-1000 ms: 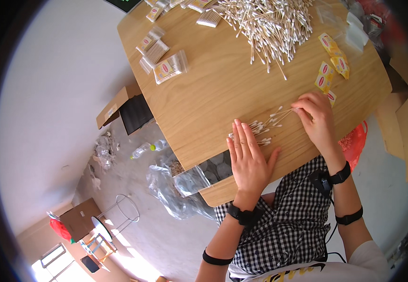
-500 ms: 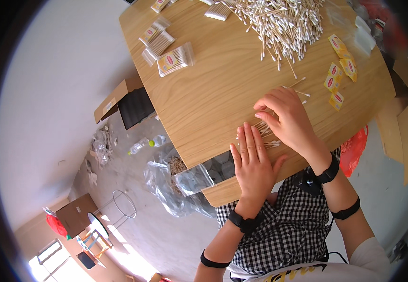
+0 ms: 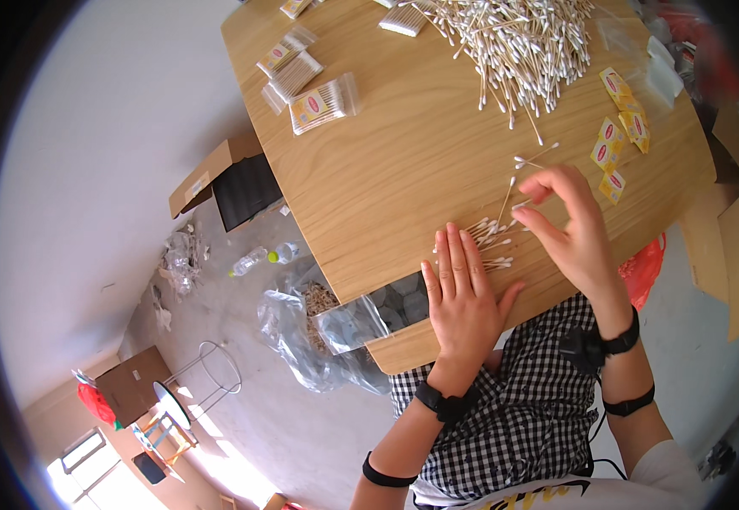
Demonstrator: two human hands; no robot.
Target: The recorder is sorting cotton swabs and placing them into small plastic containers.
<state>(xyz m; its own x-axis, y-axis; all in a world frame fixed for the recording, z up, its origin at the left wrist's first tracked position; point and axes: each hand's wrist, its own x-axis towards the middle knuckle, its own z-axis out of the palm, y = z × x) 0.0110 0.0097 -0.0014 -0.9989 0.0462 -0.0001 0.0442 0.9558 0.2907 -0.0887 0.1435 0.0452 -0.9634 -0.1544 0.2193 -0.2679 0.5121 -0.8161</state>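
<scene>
My left hand [image 3: 461, 297] lies flat at the table's near edge, fingers stretched out, pressing against a small bunch of cotton swabs [image 3: 493, 234] that fans out to its right; part of the bunch is hidden beneath it. Just right of the bunch hovers my right hand [image 3: 569, 221], thumb and forefinger curved and apart, with a white swab tip close to the thumb. A few loose swabs [image 3: 540, 155] lie beyond that hand. Farther back spreads a big heap of cotton swabs [image 3: 522, 51].
Yellow-and-white labels [image 3: 609, 143] lie at the table's right. Clear packs of swabs [image 3: 323, 104] sit at the far left. An open drawer-like gap [image 3: 399, 303] and plastic bags [image 3: 289, 331] are by the near left edge. A red bag [image 3: 644, 272] hangs at the right.
My right hand has moved right, off the bunch, uncovering more of the swabs; its thumb and forefinger are now wider apart. My left hand stays flat in place.
</scene>
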